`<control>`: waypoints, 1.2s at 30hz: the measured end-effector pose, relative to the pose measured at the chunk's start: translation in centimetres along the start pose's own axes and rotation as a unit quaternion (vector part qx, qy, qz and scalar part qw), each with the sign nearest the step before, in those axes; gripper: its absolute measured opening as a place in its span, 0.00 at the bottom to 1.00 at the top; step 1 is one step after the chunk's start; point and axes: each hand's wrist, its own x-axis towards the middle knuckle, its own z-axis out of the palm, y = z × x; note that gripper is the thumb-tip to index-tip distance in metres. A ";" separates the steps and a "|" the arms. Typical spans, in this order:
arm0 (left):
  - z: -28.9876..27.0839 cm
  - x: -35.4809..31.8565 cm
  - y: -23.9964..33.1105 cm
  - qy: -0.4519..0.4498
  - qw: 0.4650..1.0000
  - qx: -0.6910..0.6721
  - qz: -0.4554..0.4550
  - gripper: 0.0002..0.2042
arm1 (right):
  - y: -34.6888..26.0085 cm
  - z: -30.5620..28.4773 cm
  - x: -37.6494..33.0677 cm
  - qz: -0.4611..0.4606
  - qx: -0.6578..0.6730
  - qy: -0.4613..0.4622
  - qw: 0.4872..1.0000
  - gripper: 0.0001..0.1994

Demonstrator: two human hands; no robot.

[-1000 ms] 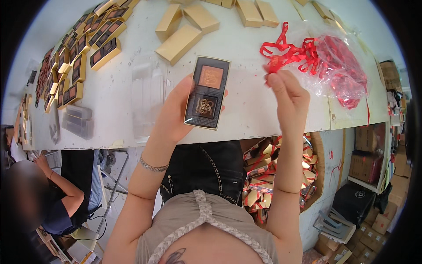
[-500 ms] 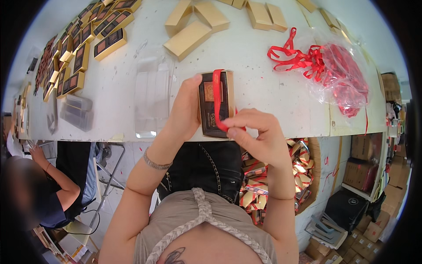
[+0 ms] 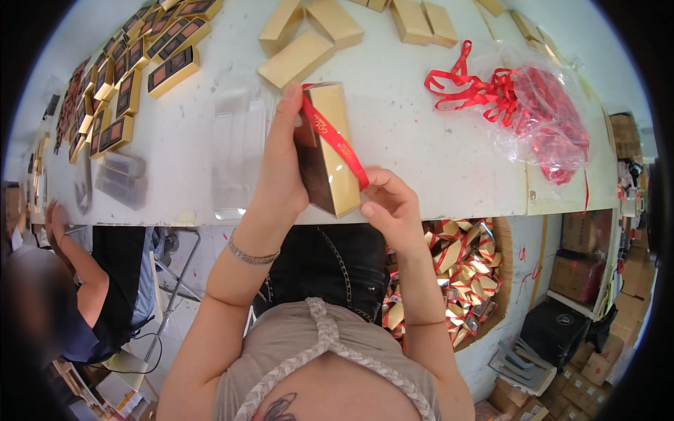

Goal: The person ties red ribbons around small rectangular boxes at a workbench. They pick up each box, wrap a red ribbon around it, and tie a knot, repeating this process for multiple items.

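Observation:
A small gold and dark brown gift box (image 3: 340,151) stands tilted above the table's front edge, its gold side turned up toward me. My left hand (image 3: 284,161) is wrapped round its left side, the fingers hidden behind it. Across the gold side a red printed ribbon (image 3: 326,131) runs slantwise, from the top left corner down to the right edge. At that edge my right hand (image 3: 390,200) pinches the ribbon's lower end between curled fingers, the thumb a little apart below.
A clear bag of red ribbons (image 3: 547,123) lies at the right of the white table (image 3: 393,91). Several plain gold boxes (image 3: 298,59) lie at the back, and dark-faced boxes (image 3: 173,70) at the left. Below right, a carton (image 3: 503,281) holds ribboned boxes. A person (image 3: 70,281) sits far left.
My left hand has turned the box so its gold side shows instead of the dark front. The ribbon now crosses slantwise, and my right hand has moved slightly left.

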 end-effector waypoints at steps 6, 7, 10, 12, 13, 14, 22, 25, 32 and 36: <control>-0.6 -0.2 0.6 0.078 0.996 0.047 0.002 0.26 | 1.9 1.4 0.8 -0.020 -0.109 -0.006 0.994 0.29; -0.7 -0.2 0.6 0.035 0.999 0.037 0.019 0.24 | 2.1 1.4 0.8 -0.012 -0.117 0.011 0.993 0.29; -1.4 -0.1 1.1 -0.079 0.992 0.042 0.089 0.25 | 1.4 1.7 0.8 -0.005 -0.051 0.015 0.999 0.29; -1.6 -0.4 1.5 -0.133 0.973 0.091 0.166 0.32 | 0.9 1.6 1.4 -0.004 0.012 -0.008 1.000 0.29; -1.5 -0.3 2.0 -0.164 0.964 0.114 0.174 0.35 | 0.5 1.5 1.6 -0.004 0.042 -0.018 0.999 0.29; -1.4 -0.2 2.6 -0.194 0.954 0.136 0.182 0.38 | -0.4 1.7 1.7 0.025 0.066 -0.029 0.997 0.24; 0.0 1.6 2.1 -0.102 0.990 -0.031 0.096 0.20 | 0.8 1.4 3.0 -0.063 0.117 0.013 0.991 0.03; -0.1 2.6 1.2 -0.065 0.990 -0.051 0.114 0.13 | 1.7 2.1 3.0 -0.023 0.139 0.081 0.987 0.04; 0.0 4.0 -0.8 0.042 0.973 -0.039 0.225 0.17 | 2.2 3.3 2.5 0.091 0.386 0.081 0.915 0.08; 1.0 3.7 -1.6 0.088 0.938 0.037 0.333 0.25 | 2.1 3.7 2.4 0.093 0.476 0.073 0.871 0.09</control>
